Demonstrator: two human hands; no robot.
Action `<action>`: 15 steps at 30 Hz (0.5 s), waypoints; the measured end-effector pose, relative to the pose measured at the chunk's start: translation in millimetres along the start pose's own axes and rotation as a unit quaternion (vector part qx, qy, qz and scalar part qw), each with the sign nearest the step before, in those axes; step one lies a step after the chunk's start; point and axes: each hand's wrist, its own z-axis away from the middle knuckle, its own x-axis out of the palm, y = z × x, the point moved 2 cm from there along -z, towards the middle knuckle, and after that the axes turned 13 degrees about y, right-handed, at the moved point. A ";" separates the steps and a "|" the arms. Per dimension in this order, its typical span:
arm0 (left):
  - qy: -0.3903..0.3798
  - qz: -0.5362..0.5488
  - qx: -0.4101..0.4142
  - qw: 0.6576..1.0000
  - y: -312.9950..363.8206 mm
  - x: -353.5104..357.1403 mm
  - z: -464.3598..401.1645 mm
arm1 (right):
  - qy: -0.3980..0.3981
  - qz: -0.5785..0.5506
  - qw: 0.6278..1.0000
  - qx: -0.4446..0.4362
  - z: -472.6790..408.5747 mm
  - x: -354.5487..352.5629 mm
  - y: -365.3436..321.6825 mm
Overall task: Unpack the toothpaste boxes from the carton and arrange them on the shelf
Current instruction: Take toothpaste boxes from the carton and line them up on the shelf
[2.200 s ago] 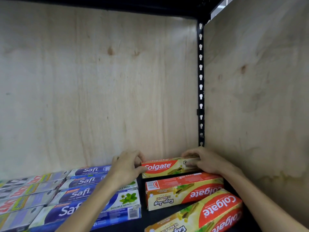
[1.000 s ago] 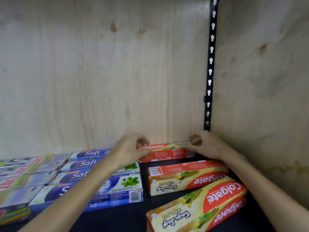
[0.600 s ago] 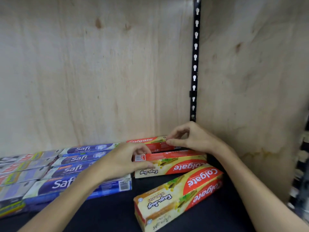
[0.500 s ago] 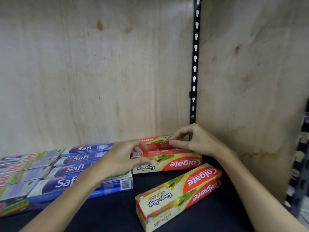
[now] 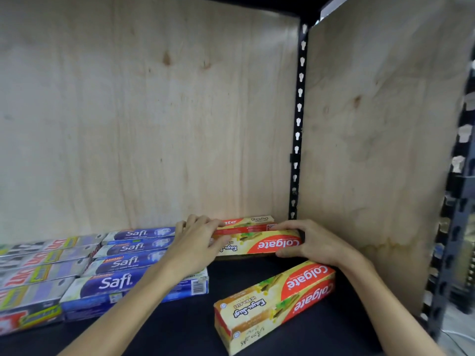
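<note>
A red and yellow Colgate box (image 5: 259,244) lies crosswise near the back of the dark shelf (image 5: 180,327). My left hand (image 5: 199,242) grips its left end and my right hand (image 5: 312,241) grips its right end. Behind it, against the plywood back wall, lies another Colgate box (image 5: 246,223), partly hidden by the held one. A third Colgate box (image 5: 275,301) lies slanted in front, near my right forearm. The carton is not in view.
Blue Safi boxes (image 5: 133,263) lie in rows on the left, with silver and red boxes (image 5: 38,273) further left. A plywood side wall (image 5: 372,150) and black slotted post (image 5: 298,119) close the right. A grey rack upright (image 5: 452,227) stands at the right edge.
Both hands left the rear Colgate box against the back wall, moved forward onto the second Colgate box and closed on its two ends. The view drifted and pulled back slightly.
</note>
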 end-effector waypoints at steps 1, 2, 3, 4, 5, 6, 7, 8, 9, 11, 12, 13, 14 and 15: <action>0.007 0.006 0.002 1.000 2.1 -2.5 0.2 | 0.005 -0.005 1.000 0.007 2.1 -1.2 0.8; 0.010 0.014 0.004 1.000 4.6 -4.8 0.7 | 0.012 -0.008 1.000 0.012 4.9 -2.4 1.2; 0.010 0.020 0.006 1.000 7.1 -6.6 1.4 | 0.020 -0.004 1.000 0.016 8.2 -4.0 1.5; 0.011 0.023 0.011 1.000 10.6 -8.2 2.1 | 0.029 0.004 0.999 0.019 11.6 -5.8 1.8; 0.013 0.025 0.018 0.999 14.5 -9.5 2.9 | 0.037 0.012 0.999 0.022 15.0 -7.9 2.0; 0.019 0.028 0.027 0.999 18.6 -10.7 3.6 | 0.042 0.017 0.999 0.026 18.7 -10.0 2.0; 0.026 0.032 0.035 0.999 22.8 -11.6 4.7 | 0.047 0.020 0.998 0.031 23.1 -11.9 1.5; 0.032 0.039 0.041 0.998 26.9 -12.3 5.9 | 0.054 0.023 0.998 0.038 27.8 -13.0 0.9; 0.034 0.051 0.044 0.997 30.7 -12.4 6.8 | 0.064 0.026 0.997 0.044 33.1 -13.1 -0.6; 0.026 0.076 0.036 0.996 38.3 -11.9 8.9 | 0.084 0.036 0.994 0.054 42.2 -10.3 -4.0; 0.017 0.083 0.030 0.996 42.2 -11.0 10.3 | 0.093 0.039 0.993 0.054 45.4 -7.9 -5.3; 0.006 0.086 0.026 0.996 46.0 -10.0 11.9 | 0.101 0.039 0.993 0.051 48.1 -6.0 -6.4; -0.006 0.087 0.023 0.996 49.8 -8.5 13.9 | 0.107 0.033 0.993 0.043 50.7 -4.8 -8.0; -0.020 0.086 0.020 0.996 53.4 -6.7 16.2 | 0.108 0.023 0.993 0.034 53.3 -4.4 -9.3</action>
